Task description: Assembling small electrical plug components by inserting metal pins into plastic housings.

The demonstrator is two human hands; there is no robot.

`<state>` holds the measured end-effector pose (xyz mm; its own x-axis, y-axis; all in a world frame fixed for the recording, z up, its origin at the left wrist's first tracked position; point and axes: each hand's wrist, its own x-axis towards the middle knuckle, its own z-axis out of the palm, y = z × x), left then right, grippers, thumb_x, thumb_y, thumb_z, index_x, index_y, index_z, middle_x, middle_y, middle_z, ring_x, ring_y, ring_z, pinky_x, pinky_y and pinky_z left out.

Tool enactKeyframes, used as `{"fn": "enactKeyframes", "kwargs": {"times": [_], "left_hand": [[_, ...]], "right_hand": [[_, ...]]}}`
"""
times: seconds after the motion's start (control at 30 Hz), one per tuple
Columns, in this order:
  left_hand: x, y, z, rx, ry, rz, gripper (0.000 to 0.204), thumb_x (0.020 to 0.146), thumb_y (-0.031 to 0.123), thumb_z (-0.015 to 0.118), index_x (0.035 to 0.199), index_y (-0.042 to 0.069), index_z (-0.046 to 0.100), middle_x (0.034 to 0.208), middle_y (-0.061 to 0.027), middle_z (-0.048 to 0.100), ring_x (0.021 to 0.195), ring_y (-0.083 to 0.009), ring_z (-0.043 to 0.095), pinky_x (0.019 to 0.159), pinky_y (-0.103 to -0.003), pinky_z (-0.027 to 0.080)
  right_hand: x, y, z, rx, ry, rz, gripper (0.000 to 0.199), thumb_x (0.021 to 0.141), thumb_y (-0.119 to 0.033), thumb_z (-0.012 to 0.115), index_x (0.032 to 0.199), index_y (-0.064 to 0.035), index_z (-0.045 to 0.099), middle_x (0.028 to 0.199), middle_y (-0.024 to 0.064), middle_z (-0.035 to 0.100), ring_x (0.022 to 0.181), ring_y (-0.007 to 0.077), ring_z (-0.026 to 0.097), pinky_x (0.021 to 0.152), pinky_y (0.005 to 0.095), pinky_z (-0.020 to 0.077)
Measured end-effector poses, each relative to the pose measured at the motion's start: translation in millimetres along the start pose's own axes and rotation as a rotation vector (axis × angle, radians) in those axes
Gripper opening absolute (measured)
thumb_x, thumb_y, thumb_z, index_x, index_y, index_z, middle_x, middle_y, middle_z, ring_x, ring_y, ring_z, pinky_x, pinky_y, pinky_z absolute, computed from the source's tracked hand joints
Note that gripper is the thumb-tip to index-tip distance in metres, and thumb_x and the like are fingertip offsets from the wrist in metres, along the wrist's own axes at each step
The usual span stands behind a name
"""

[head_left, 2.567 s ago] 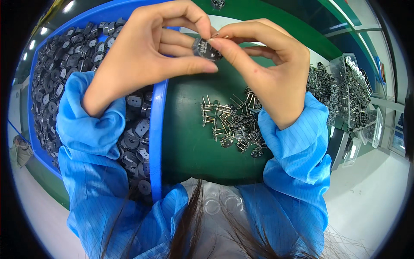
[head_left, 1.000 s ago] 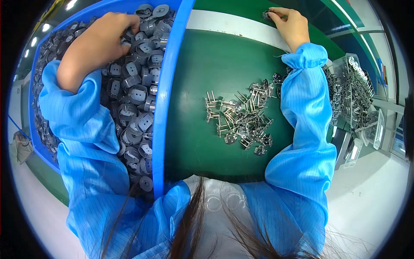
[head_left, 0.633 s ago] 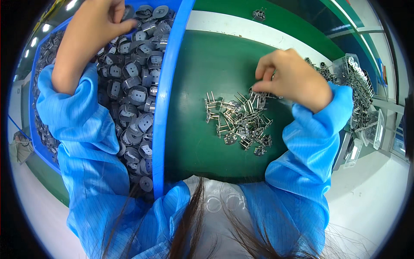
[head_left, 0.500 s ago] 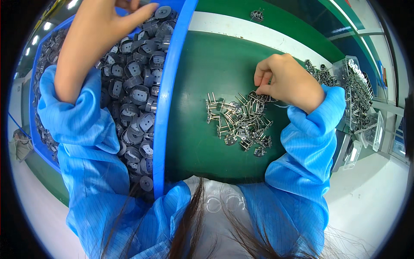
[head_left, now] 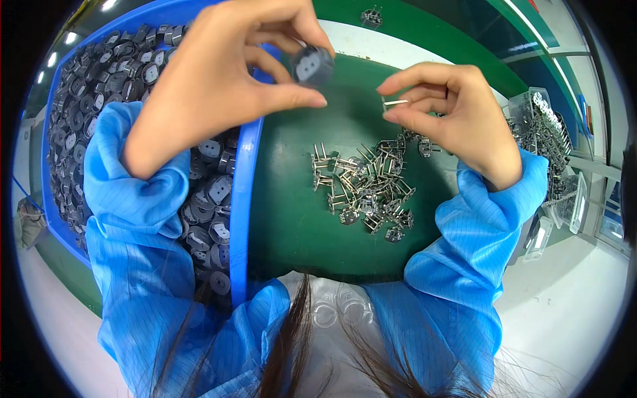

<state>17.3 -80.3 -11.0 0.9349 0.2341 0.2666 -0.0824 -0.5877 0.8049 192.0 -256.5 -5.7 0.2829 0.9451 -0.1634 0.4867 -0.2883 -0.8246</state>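
Note:
My left hand (head_left: 239,73) is above the right wall of a blue bin (head_left: 251,172), its fingers closed on a round dark grey plastic cap (head_left: 312,66) with a lighter slotted face. The cap is slightly blurred. Across from it, my right hand (head_left: 458,106) pinches a small metal pin part (head_left: 395,103) between thumb and fingertips; a pin sticks out toward the left. Beneath the hands, a loose pile of metal pin parts (head_left: 365,186) lies on the green work surface (head_left: 292,232). Many similar grey caps (head_left: 212,192) fill the bin.
A clear plastic box (head_left: 541,132) heaped with metal pin parts stands at the far right, with loose parts beside it. One more pin part (head_left: 371,16) lies beyond the white strip (head_left: 371,46) at the back. A clear lid-like piece (head_left: 541,239) is below the box.
My left hand has come out of the bin toward the right with a grey cap. My right hand has lifted off the pile with a pin part, moving slightly right.

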Motion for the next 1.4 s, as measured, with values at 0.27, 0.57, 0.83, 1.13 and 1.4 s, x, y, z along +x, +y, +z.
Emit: {"fn": "enactKeyframes", "kwargs": {"times": [0.27, 0.57, 0.83, 1.13, 1.4], "left_hand": [[4, -2, 4, -0.239, -0.145, -0.085, 0.042, 0.069, -0.002, 0.077, 0.107, -0.001, 0.058, 0.102, -0.0060, 0.060, 0.085, -0.0082, 0.056, 0.065, -0.020, 0.044], [8, 13, 5, -0.503, -0.167, -0.259, 0.029, 0.082, -0.003, 0.063, 0.110, -0.004, 0.057, 0.117, -0.0123, 0.057, 0.099, -0.0117, 0.056, 0.084, -0.025, 0.046], [6, -17, 3, -0.269, -0.004, 0.031, 0.028, 0.070, -0.007, 0.072, 0.079, 0.006, 0.049, 0.094, -0.0013, 0.047, 0.067, -0.0044, 0.035, 0.063, -0.017, 0.032], [5, -4, 7, -0.396, -0.136, -0.165, 0.042, 0.072, -0.008, 0.071, 0.110, -0.001, 0.055, 0.106, -0.0109, 0.062, 0.098, -0.0163, 0.063, 0.084, -0.028, 0.053], [1, -9, 5, -0.522, -0.156, -0.286, 0.037, 0.071, -0.009, 0.072, 0.105, -0.006, 0.057, 0.102, -0.0127, 0.064, 0.095, -0.0207, 0.064, 0.082, -0.031, 0.056]], "right_hand": [[2, -23, 22, 0.259, 0.207, -0.380, 0.019, 0.072, 0.011, 0.069, 0.090, 0.0057, 0.066, 0.097, 0.0133, 0.063, 0.087, 0.0183, 0.063, 0.076, 0.0267, 0.0549], [2, -25, 26, 0.010, 0.443, -0.446, 0.016, 0.076, 0.006, 0.069, 0.092, 0.0056, 0.066, 0.086, 0.0112, 0.066, 0.080, 0.0158, 0.064, 0.065, 0.0251, 0.0546], [1, -28, 27, 0.159, 0.367, -0.394, 0.017, 0.078, 0.005, 0.068, 0.095, 0.0054, 0.065, 0.093, 0.0108, 0.067, 0.085, 0.0145, 0.064, 0.077, 0.0247, 0.0522], [5, -26, 29, 0.039, 0.419, -0.523, 0.019, 0.075, 0.007, 0.069, 0.094, 0.0041, 0.066, 0.091, 0.0103, 0.066, 0.085, 0.0163, 0.064, 0.077, 0.0249, 0.0513], [8, -24, 38, -0.123, 0.461, -0.598, 0.018, 0.070, 0.010, 0.069, 0.087, 0.0028, 0.068, 0.087, 0.0102, 0.067, 0.081, 0.0186, 0.064, 0.071, 0.0268, 0.0503]]}}
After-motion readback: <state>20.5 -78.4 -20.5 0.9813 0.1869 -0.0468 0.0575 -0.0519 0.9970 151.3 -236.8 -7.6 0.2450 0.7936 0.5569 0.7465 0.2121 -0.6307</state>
